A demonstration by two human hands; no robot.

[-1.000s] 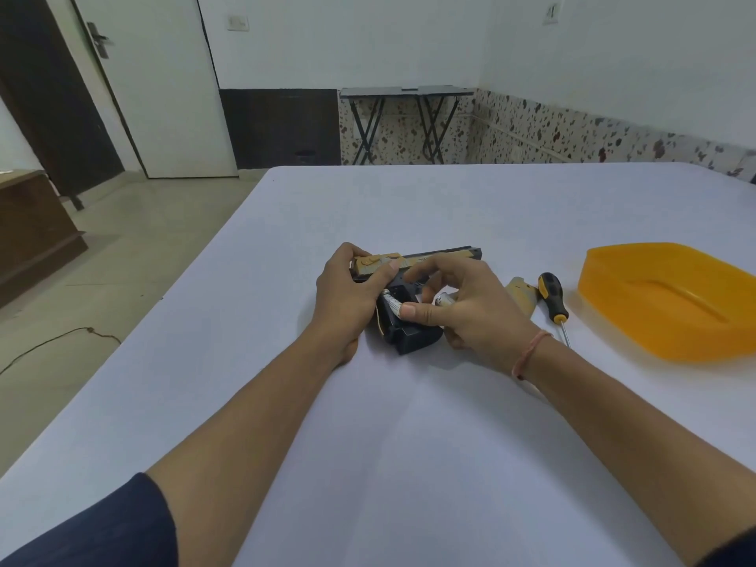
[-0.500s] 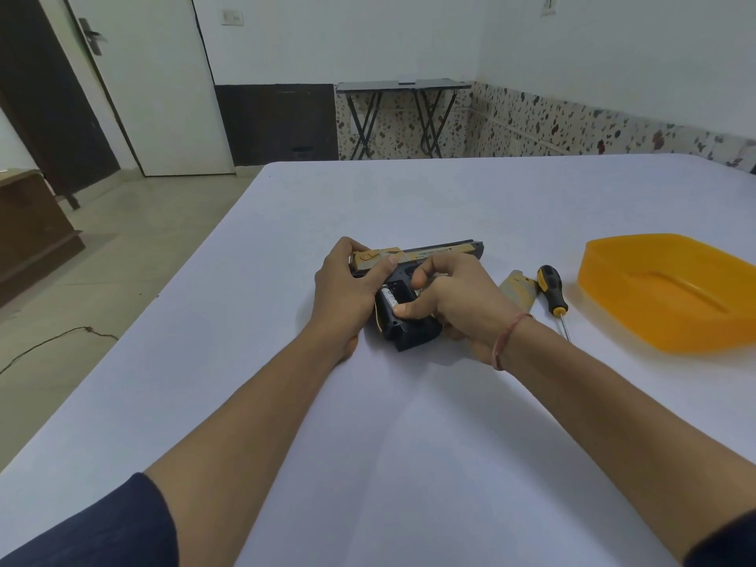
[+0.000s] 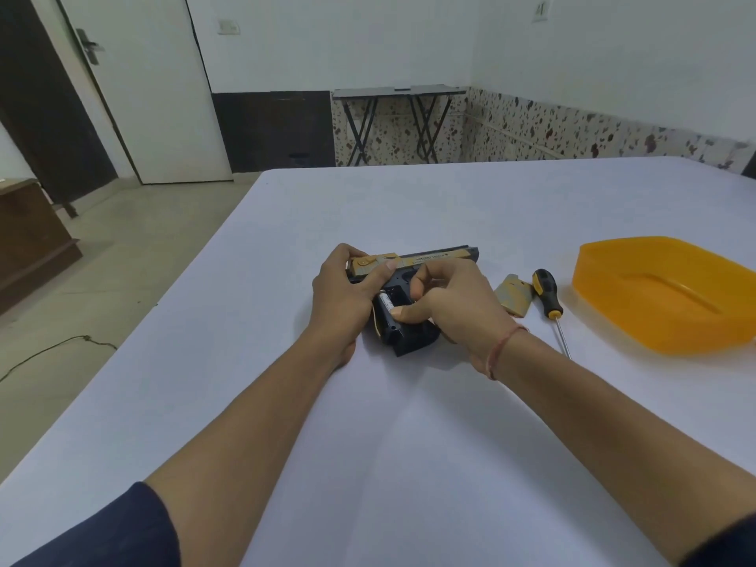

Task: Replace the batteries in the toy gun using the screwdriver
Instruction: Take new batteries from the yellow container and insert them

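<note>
Mid-frame on the bench (image 3: 409, 444), the toy gun (image 3: 435, 258) was clasped at its rear by the left hand (image 3: 341, 298) and half hidden by the right hand (image 3: 456, 311) curled round it, thumb pressed on a barely seen battery (image 3: 385, 301).

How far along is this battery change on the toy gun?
Done: the cover is off, lying beside the set-down screwdriver. In hand: the left hand grips the toy gun while the right hand presses its thumb on a battery in the open grip. Left: probably seating the batteries, then refitting and screwing down the cover.
</note>
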